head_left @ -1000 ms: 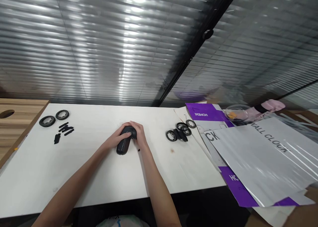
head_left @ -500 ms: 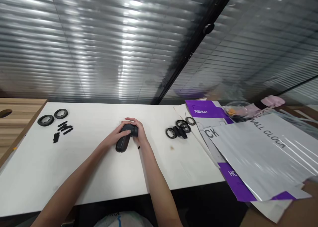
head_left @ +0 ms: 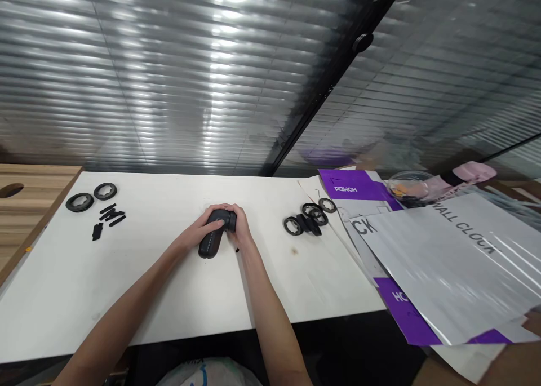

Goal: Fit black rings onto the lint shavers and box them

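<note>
The black device [head_left: 208,245] is on the white table [head_left: 186,307], the person's left hand [head_left: 196,233] grasping its body, right hand [head_left: 242,228] its end; handling is under way, black rings [head_left: 80,208] and strips [head_left: 117,220] lie loose, completion unclear

Two black rings [head_left: 79,209] at left, four open rings [head_left: 285,227] at right, one black handheld device [head_left: 209,243], one flat black piece [head_left: 97,232], one clear container [head_left: 409,177], small black strips [head_left: 116,221] too bunched to count.

Left fingers [head_left: 212,208] partly hidden behind the black handheld device [head_left: 210,243]
</note>
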A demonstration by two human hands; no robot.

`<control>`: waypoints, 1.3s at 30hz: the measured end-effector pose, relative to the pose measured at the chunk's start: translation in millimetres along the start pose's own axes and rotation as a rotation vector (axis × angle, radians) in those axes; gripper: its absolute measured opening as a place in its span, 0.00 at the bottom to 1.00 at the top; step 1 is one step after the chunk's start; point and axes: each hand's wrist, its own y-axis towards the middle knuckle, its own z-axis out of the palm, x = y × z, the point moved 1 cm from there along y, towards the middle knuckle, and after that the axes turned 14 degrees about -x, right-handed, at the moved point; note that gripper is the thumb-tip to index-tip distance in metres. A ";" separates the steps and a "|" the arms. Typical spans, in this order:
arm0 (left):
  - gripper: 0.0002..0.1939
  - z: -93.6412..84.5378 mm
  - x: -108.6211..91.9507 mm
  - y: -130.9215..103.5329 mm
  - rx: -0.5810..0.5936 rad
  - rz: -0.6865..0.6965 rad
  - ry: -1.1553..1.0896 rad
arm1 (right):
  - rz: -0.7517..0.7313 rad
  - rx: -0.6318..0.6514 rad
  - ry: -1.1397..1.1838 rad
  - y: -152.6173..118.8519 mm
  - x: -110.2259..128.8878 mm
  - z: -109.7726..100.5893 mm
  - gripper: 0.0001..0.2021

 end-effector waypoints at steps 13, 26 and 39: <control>0.31 -7.0 2.3 1.8 0.049 -0.021 -0.021 | 0.024 0.003 -0.012 3.8 -5.4 -0.7 0.10; 0.25 6.8 -0.2 0.3 -0.104 -0.036 -0.070 | -0.061 -0.032 -0.018 10.3 -11.0 5.6 0.11; 0.27 13.8 9.2 1.2 -0.209 -0.111 -0.223 | -0.241 0.002 -0.114 16.1 -19.7 2.9 0.11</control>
